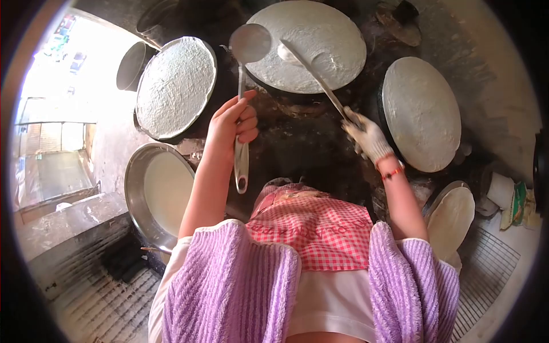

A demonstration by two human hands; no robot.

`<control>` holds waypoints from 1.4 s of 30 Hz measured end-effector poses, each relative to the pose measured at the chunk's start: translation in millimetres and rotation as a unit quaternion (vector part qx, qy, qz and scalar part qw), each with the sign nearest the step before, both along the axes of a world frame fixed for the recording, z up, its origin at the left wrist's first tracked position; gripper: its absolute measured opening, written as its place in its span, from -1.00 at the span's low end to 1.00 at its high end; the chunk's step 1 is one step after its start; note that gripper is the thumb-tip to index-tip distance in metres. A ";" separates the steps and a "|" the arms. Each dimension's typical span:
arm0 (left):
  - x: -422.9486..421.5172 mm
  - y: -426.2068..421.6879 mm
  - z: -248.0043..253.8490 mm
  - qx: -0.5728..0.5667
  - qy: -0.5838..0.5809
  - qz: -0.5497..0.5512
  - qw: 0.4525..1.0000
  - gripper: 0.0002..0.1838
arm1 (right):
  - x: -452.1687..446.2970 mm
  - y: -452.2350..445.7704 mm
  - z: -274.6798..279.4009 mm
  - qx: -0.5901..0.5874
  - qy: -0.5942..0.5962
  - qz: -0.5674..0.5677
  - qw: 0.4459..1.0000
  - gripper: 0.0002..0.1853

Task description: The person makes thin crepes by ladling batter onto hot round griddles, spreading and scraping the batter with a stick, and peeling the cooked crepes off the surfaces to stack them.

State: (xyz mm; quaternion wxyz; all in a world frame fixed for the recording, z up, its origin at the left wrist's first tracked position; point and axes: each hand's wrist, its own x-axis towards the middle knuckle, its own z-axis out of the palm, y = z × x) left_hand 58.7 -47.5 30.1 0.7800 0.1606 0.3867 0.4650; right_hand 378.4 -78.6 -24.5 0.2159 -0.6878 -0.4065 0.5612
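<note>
My bare left hand (235, 121) is closed round the handle of a metal ladle (250, 43), whose bowl is raised at the left edge of the middle griddle. White batter (326, 43) covers that round griddle. In my gloved right hand (366, 134) is a long flat tool (317, 78), its far end over the batter with a small white lump beside it. Whether that end touches the batter I cannot tell. A batter-covered griddle (177, 87) is at the left, and another (422, 114) is at the right.
A metal basin (133, 182) of white liquid stands at the lower left. Thin round sheets (452, 220) lie at the lower right, near a wire rack (492, 263). A dark lid (400, 24) sits at the top right, and a window opening (57, 114) is on the left.
</note>
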 end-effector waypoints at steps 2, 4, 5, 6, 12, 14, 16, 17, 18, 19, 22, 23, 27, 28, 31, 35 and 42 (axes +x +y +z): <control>1.1 11.0 -4.1 -0.021 -0.048 -0.012 0.999 -0.69 | 17.2 -35.0 -11.0 0.040 0.019 -0.032 0.999 -0.49; 5.3 16.3 -9.6 -0.024 -0.074 -0.021 0.997 -0.71 | 14.3 -61.3 -44.0 0.086 0.079 -0.164 0.980 -0.48; 11.5 16.6 -9.8 -0.041 -0.083 -0.007 0.996 -0.78 | -2.1 -66.2 -40.9 0.065 0.102 -0.242 0.963 -0.48; 15.0 18.5 -14.9 -0.040 -0.084 -0.008 0.996 -0.83 | -24.7 -58.8 -36.9 0.043 0.117 -0.254 0.959 -0.48; 27.3 30.5 -25.2 -0.052 -0.113 -0.014 0.992 -0.88 | -124.5 -0.1 -38.6 0.026 0.182 -0.171 0.968 -0.57; 34.3 37.0 -12.5 -0.084 -0.105 0.002 0.991 -0.86 | -132.4 4.4 -41.2 0.021 0.236 -0.179 0.955 -0.60; 11.3 60.6 -23.1 -0.221 -0.337 -0.029 0.915 -0.82 | -132.2 -0.1 -19.3 -0.004 0.264 -0.179 0.948 -0.64; -2.2 68.0 -27.6 -0.281 -0.444 -0.045 0.849 -0.78 | -125.2 -3.5 -17.2 -0.003 0.263 -0.173 0.949 -0.64; -15.0 65.9 -6.2 -0.320 -0.474 -0.019 0.820 -0.73 | -120.0 -11.6 -9.9 0.036 0.271 -0.182 0.945 -0.65; -30.6 56.4 -4.3 -0.280 -0.528 -0.050 0.800 -0.69 | -114.1 -18.2 -1.9 0.078 0.279 -0.190 0.938 -0.66; -70.9 34.8 -0.4 -0.159 -0.494 -0.123 0.846 -0.64 | -89.0 -21.7 -16.9 0.118 0.311 -0.329 0.883 -0.68; -79.6 29.4 3.5 -0.130 -0.460 -0.125 0.869 -0.63 | -86.4 -22.1 -21.8 0.119 0.279 -0.355 0.884 -0.67; -115.0 25.8 5.1 -0.134 -0.369 -0.132 0.910 -0.59 | -155.8 -0.3 -34.5 0.083 0.014 -0.054 0.995 -0.53; -121.2 24.2 5.2 -0.146 -0.357 -0.143 0.912 -0.59 | -161.9 -3.9 -26.7 0.064 0.023 -0.030 0.997 -0.52; -147.0 36.5 -16.0 -0.153 -0.415 -0.226 0.868 -0.53 | -153.4 -37.8 -9.8 0.103 0.005 -0.041 0.994 -0.47; -139.3 23.2 -28.9 -0.137 -0.334 -0.180 0.915 -0.51 | -117.9 -144.6 9.9 0.087 0.024 -0.256 0.962 -0.35; -35.7 -17.4 11.2 -0.009 -0.200 -0.359 0.912 -0.48 | -19.3 -313.2 -12.5 0.272 0.035 -0.625 0.731 -0.42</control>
